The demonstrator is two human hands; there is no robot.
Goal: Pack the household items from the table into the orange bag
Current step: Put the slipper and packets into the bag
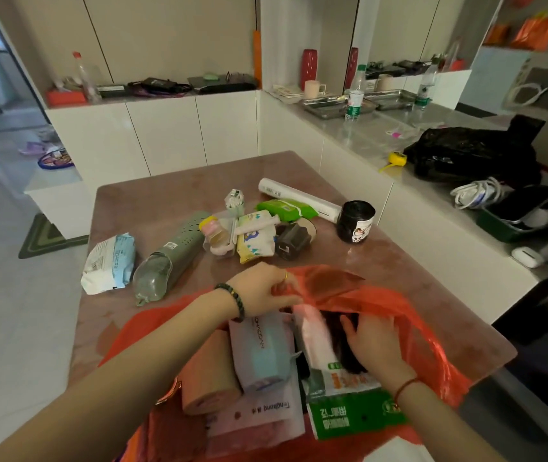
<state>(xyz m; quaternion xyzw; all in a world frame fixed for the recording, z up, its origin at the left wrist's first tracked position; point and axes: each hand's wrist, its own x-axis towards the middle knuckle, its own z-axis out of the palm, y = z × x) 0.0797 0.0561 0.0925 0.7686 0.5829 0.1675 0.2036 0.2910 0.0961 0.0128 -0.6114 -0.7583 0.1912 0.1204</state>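
The orange bag (382, 305) lies open at the table's (152, 201) near edge, partly filled with packets. The left hand (262, 288) pinches its rim; the right hand (371, 341), fingers spread, presses inside. Roughly half remains: green tube (179, 245), wipes pack (286, 208), black roll (356, 221).

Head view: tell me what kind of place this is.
Most likely a home kitchen or dining area. White cabinets line the walls under a counter holding metal trays and a water bottle, and a table stands against them.
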